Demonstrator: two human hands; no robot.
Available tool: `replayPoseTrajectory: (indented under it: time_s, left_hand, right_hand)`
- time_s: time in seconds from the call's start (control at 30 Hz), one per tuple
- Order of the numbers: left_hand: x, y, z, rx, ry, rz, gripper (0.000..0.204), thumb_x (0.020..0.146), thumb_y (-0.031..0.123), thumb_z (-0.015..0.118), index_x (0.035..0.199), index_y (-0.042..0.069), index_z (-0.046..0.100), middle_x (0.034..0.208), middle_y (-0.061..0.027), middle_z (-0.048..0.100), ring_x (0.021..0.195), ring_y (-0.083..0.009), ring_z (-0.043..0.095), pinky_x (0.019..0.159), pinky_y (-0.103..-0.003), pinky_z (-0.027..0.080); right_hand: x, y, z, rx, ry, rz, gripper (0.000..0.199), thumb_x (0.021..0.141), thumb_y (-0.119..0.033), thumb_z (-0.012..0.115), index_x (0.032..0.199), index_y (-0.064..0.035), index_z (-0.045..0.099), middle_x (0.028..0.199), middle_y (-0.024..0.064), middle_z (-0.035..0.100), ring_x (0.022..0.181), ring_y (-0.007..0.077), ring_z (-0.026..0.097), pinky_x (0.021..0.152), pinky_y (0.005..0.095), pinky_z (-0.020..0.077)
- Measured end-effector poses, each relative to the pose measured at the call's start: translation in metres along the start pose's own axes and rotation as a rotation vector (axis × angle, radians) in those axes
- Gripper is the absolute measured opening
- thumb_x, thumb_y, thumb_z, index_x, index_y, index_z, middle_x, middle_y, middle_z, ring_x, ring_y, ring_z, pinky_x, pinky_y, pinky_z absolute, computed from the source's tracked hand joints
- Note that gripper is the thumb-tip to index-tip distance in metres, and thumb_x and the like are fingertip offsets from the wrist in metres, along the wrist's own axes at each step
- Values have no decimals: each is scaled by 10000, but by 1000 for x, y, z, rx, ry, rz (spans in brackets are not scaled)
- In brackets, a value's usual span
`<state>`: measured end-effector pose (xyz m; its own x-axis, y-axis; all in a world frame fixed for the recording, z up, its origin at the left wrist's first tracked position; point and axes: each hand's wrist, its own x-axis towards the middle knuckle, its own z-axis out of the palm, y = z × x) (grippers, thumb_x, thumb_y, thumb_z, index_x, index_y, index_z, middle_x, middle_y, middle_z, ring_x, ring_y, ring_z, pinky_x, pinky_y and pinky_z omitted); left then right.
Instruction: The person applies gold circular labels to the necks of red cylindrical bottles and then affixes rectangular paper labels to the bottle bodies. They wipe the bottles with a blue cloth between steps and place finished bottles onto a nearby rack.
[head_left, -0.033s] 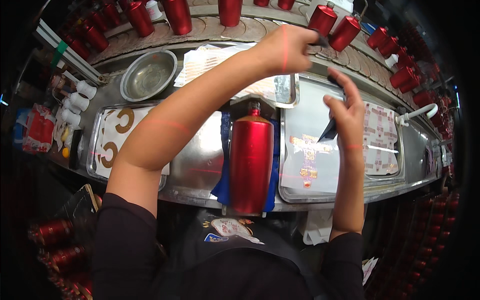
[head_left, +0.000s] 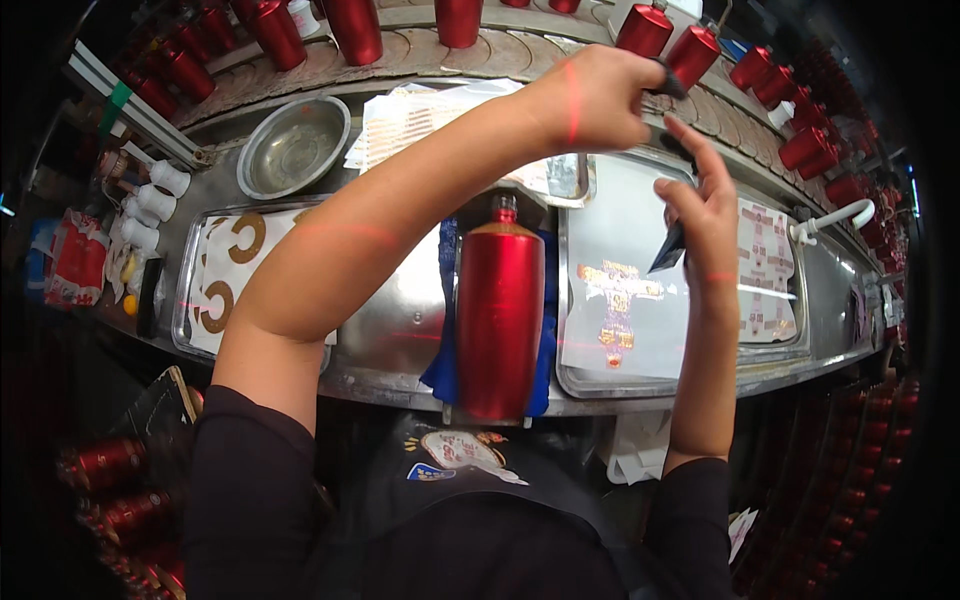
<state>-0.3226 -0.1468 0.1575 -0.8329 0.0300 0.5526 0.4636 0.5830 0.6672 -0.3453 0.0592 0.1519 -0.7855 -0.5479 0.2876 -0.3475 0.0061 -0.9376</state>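
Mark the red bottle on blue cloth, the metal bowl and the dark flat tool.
Red bottle (head_left: 500, 320): head view, middle of body.
Metal bowl (head_left: 265, 152): head view, inner wall.
Dark flat tool (head_left: 668, 250): head view, lower part.

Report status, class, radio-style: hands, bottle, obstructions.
Left hand curled, far side; right hand nearer, dark blade at palm. Red bottle on blue cloth, neck away. Left forearm partly hides printed sheets.

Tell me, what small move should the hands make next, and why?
Perhaps lower the right hand toward the gold-and-purple cross-shaped print: that hand holds a dark, flat tool pointing that way, and the shiny red bottle shows a plain upper face.
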Motion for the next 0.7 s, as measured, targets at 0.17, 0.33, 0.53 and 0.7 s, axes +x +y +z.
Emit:
replayPoseTrajectory:
  time_s: [0.17,0.33,0.53,0.7]
  left_hand:
    - [-30,78,5,-95,-15,-102,216,745,48,690,945,-28,663,786,-163,719,749,-312,725,671,-363,552]
    - [-125,112,17,-215,126,-373,419,857,21,742,1267,18,657,819,-27,700,736,-71,631,673,-237,502]
    - [-239,158,47,-295,475,-656,466,858,-8,744,1312,29,650,807,28,697,668,-16,535,593,-213,429]
    - [-292,161,58,-359,524,-824,588,874,-48,741,1420,-6,528,885,-42,695,799,-80,629,737,-218,484]
  right_hand:
    - [-23,-28,-45,94,-295,354,279,826,-82,668,1093,-1,656,626,-86,501,466,-3,372,456,181,237]
    - [-80,-21,-34,163,-382,490,176,941,-179,676,915,-15,620,568,-38,482,433,32,401,422,194,291]
    - [-150,-19,3,127,-464,624,156,920,-154,730,879,-16,668,725,-38,555,569,1,467,513,174,336]
    - [-188,-12,27,-39,-428,418,127,894,-97,764,861,-3,685,872,-37,544,683,-13,494,589,168,348]
